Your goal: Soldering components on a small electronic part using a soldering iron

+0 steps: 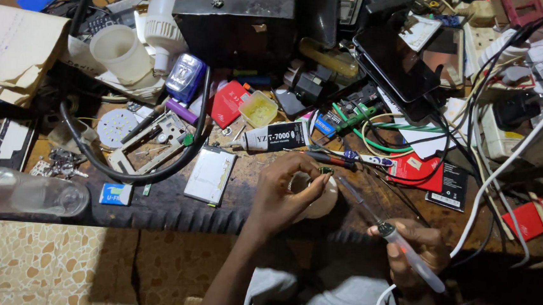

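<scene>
The left hand (281, 194) pinches a small white round part (320, 199). The right hand (419, 251) grips a soldering iron (386, 230). Behind them lie a black-and-white glue tube (279, 136) and flat red packets (418, 171).

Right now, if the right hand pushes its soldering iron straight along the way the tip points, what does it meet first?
Probably the small green part pinched by the left hand over a white bulb base. The right hand aims the soldering iron up-left at it; depth is unclear.

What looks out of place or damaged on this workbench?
A clear plastic bottle lies on its side at the bench's front edge. Near it, a bare round LED board sits loose, apart from any housing, among scattered parts.
</scene>
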